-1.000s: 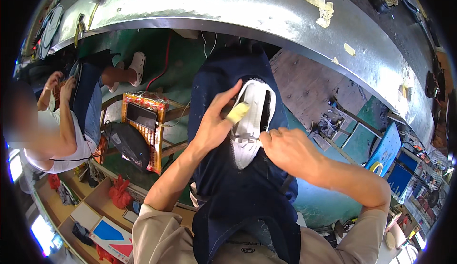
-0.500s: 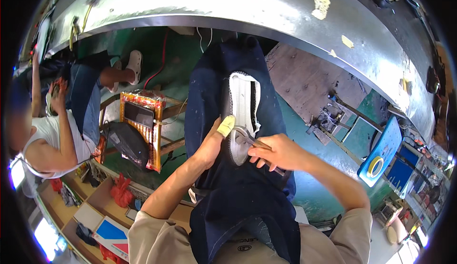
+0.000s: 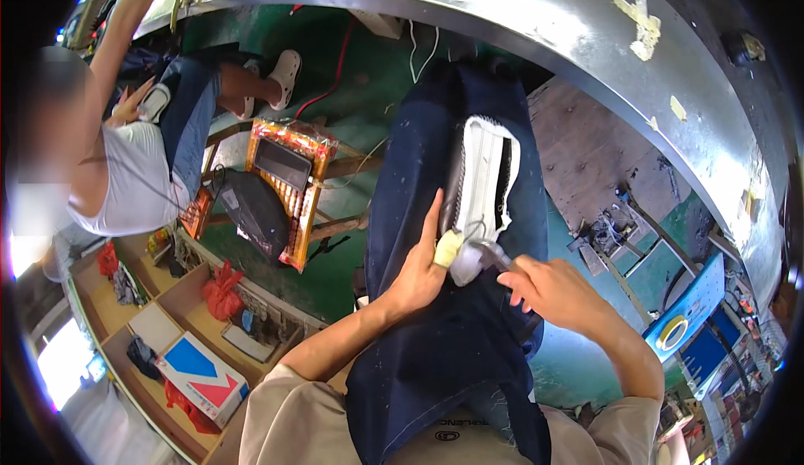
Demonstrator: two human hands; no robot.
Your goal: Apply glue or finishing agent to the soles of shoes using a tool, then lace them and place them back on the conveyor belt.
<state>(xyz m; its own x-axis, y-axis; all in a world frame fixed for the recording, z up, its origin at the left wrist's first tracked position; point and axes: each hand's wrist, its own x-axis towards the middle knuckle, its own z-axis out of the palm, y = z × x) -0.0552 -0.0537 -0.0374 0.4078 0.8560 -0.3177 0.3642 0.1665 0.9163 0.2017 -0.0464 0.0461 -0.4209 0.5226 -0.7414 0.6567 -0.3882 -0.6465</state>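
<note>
A shoe (image 3: 484, 172) lies sole up across my lap on the dark blue apron (image 3: 435, 352). Its underside is whitish, its side black with stitching along the edge, and its rounded end is grey and nearest me. My left hand (image 3: 419, 274) grips the shoe's left side, its index finger stretched along the edge and its thumb, wrapped in yellow, by the grey end. In my right hand (image 3: 557, 293) is a pair of metal pliers (image 3: 496, 253), with the jaws at the shoe's grey end. The jaw tips are blurred, so their exact bite cannot be made out.
A metal-topped bench (image 3: 494, 8) curves across the far side. To the left are a wooden stool (image 3: 339, 229) bearing a phone (image 3: 283, 162) and black bag (image 3: 251, 214), a seated co-worker (image 3: 138, 159), and a partitioned wooden tray (image 3: 180, 276). A blue stool (image 3: 691, 302) stands right.
The whole view has shifted, moving the shoe and hands rightward in it. My left index finger now stretches along the shoe. The co-worker has raised an arm toward the bench.
</note>
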